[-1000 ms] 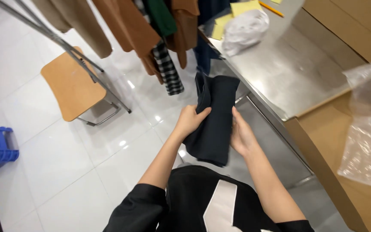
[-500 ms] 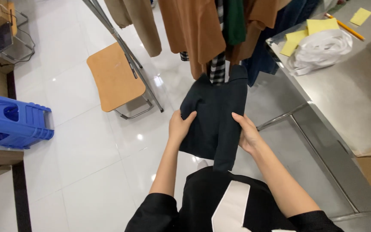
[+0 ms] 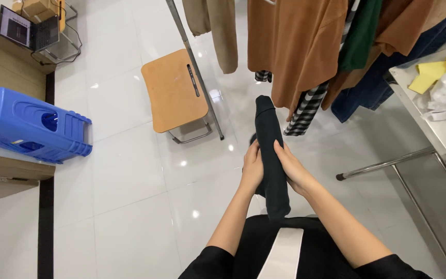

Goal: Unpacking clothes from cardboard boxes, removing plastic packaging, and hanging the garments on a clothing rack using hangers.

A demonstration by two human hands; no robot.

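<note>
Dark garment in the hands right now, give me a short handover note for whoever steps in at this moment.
Left hand: closed on the left edge of the dark garment, gripping it.
Right hand: pressed on the right edge of the same garment, fingers wrapped over it.
The garment is folded into a narrow, long strip, held upright in the air in front of the body, over the white tiled floor.
Nearby: clothes rack with brown tops straight ahead, wooden stool to the left, metal table to the right.
Done: garment is folded lengthwise.
Left: it is not yet set down anywhere; both hands hold it.
</note>
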